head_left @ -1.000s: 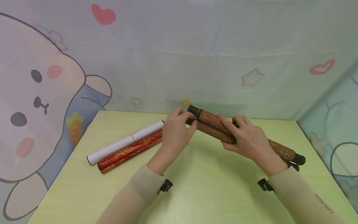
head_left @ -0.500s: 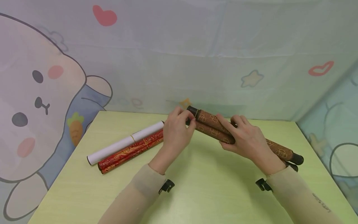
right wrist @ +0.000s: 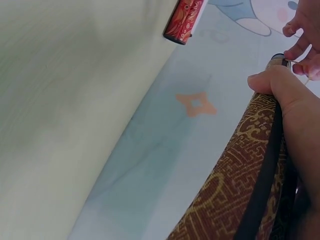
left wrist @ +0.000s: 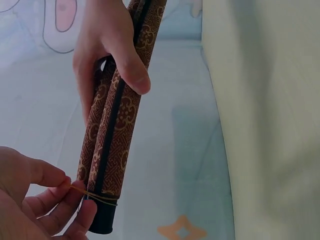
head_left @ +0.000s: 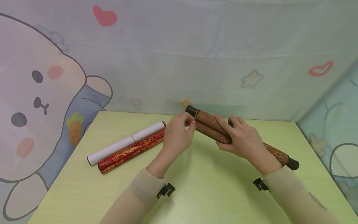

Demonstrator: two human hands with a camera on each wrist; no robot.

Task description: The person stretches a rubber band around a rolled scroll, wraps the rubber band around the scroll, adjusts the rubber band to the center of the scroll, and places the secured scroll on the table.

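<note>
A pair of brown scrolls with gold patterning and black end caps lies side by side, slanting from upper left to lower right in the head view. My right hand grips them around the middle, thumb along one roll in the left wrist view. Near their upper-left end, my left hand pinches a thin yellowish rubber band between thumb and fingers. The band loops round one black end cap and is drawn out toward my left fingertips. My right forearm partly hides the scrolls' lower end.
Left of my hands, a white roll and red-and-gold rolls lie together on the pale table, each with a thin band. A cloth backdrop with cartoon prints stands behind the table's far edge.
The brown scrolls and my right hand have shifted slightly left. The second black cap at the lower right end has gone out of sight. My left hand stays at the band end.
</note>
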